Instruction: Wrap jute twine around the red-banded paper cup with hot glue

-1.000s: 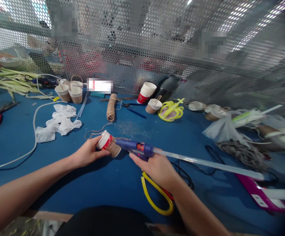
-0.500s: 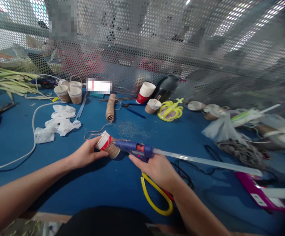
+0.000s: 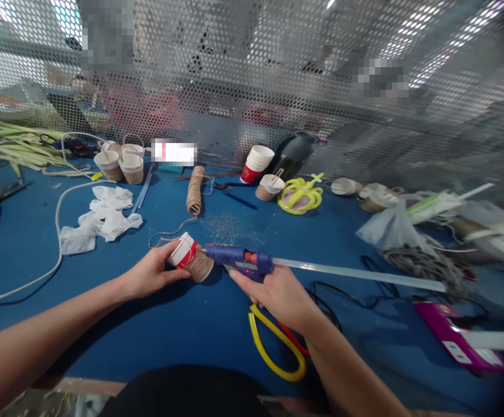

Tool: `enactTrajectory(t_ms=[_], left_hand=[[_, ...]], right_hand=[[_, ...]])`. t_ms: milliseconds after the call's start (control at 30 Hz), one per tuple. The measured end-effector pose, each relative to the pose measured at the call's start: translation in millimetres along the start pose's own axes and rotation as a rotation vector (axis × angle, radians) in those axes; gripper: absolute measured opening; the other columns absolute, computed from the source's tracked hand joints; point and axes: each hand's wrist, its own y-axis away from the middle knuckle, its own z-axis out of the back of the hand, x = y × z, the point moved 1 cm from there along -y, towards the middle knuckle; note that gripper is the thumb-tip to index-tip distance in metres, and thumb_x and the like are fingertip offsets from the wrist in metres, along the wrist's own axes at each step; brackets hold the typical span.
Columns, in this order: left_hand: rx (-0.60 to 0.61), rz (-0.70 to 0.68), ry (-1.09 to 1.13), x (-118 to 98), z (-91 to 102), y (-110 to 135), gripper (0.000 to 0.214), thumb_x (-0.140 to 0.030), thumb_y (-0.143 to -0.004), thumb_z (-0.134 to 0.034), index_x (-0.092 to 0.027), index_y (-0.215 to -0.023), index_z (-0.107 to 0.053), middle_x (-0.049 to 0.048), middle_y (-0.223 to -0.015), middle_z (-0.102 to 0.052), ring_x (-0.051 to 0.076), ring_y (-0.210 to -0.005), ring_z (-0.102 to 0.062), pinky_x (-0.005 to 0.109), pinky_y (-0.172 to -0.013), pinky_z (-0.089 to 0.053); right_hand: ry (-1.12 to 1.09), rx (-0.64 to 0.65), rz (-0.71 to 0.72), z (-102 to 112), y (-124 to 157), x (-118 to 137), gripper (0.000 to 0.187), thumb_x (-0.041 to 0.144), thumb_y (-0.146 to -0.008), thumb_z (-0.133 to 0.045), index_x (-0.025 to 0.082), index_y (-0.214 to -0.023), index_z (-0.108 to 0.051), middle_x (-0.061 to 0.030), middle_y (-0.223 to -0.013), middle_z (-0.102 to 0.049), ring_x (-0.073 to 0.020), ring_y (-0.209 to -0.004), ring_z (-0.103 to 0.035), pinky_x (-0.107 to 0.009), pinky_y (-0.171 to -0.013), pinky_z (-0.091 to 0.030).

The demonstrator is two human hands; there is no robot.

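Note:
My left hand (image 3: 159, 269) is closed around a tilted paper cup (image 3: 185, 252), white and red with brown twine wrapped round its lower part. In my right hand (image 3: 280, 289) is a blue glue gun (image 3: 238, 256), its nozzle pointing left at the cup's side by the edge of the twine. A long clear glue stick (image 3: 356, 273) sticks out of the gun's back. From the cup a strand of twine runs up to the twine roll (image 3: 195, 191) lying behind it. I cannot tell whether the nozzle touches the cup.
Behind stand stacked paper cups (image 3: 257, 164), a twine-covered cup (image 3: 270, 186), a yellow crown-like piece (image 3: 300, 196) and blue-handled pliers (image 3: 237, 194). White cloth pieces (image 3: 104, 214) and a white cable (image 3: 58, 231) lie left. Yellow-handled scissors or pliers (image 3: 295, 370) lie below my right hand.
The glue gun's rear has tipped slightly, with the glue stick's far end now higher and further left. My left hand keeps hold of the cup in nearly the same place.

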Motion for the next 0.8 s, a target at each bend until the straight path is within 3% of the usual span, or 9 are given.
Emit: enactTrajectory(t_ms=[133,333,800], left_hand=[[-0.001,-0.012,0.004,-0.9,0.1,0.0,0.037,-0.028,-0.074,-0.059,-0.015,-0.107,-0.049,0.0061,-0.099,-0.060,0.018,-0.087,-0.057,0.031,-0.080,-0.044],[0.004,0.000,-0.003,-3.5,0.3,0.2,0.033,-0.027,-0.074,-0.059,-0.014,-0.102,-0.050,0.0061,-0.097,-0.060,0.018,-0.086,-0.056,0.030,-0.079,-0.044],[0.026,0.003,-0.027,-5.7,1.5,0.1,0.036,-0.026,-0.073,-0.059,-0.015,-0.106,-0.048,0.0066,-0.099,-0.062,0.019,-0.089,-0.057,0.033,-0.081,-0.043]], right_hand=[[0.032,-0.020,0.058,-1.0,1.4,-1.0,0.016,0.031,-0.072,-0.054,0.018,-0.063,-0.058,0.0058,-0.037,-0.045,-0.0099,-0.036,-0.045,-0.022,-0.041,-0.038],[0.016,-0.017,-0.018,-0.8,-0.3,-1.3,0.019,0.033,-0.072,-0.053,0.016,-0.071,-0.061,0.0054,-0.039,-0.047,-0.0105,-0.037,-0.046,-0.022,-0.043,-0.039],[-0.092,0.065,-0.010,5.2,-4.8,-0.4,0.029,0.033,-0.074,-0.051,0.018,-0.049,-0.049,0.0039,-0.040,-0.045,-0.0086,-0.039,-0.044,-0.022,-0.046,-0.041]])
